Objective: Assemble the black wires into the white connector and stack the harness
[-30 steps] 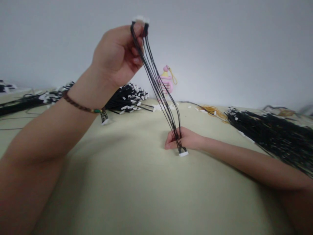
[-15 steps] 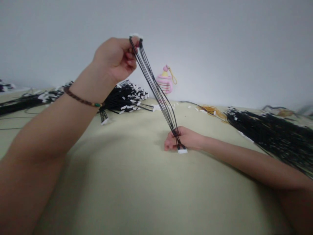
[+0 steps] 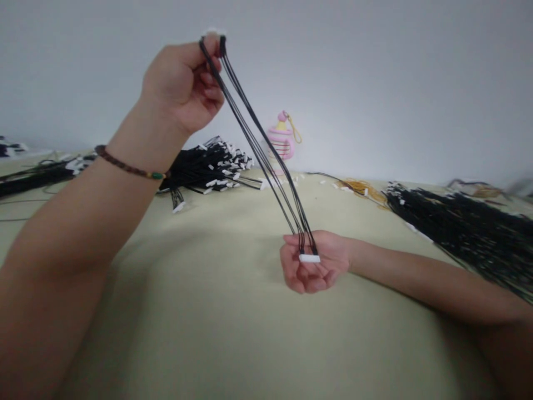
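Pinching black wires (image 3: 266,137) in left hand (image 3: 189,83) at eleven o'clock, with right hand (image 3: 318,269) open by white end (image 3: 310,258) at five.

dim and even light in this room, soft grey sheen on the wall (image 3: 375,83), faint shadows on the surface (image 3: 229,322), its near corners darker, upper connector (image 3: 214,31) blurred, right edge smeared

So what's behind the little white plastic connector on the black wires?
The bare right hand, its fingers curled. The bit straight behind the white connector is covered and can't be seen.
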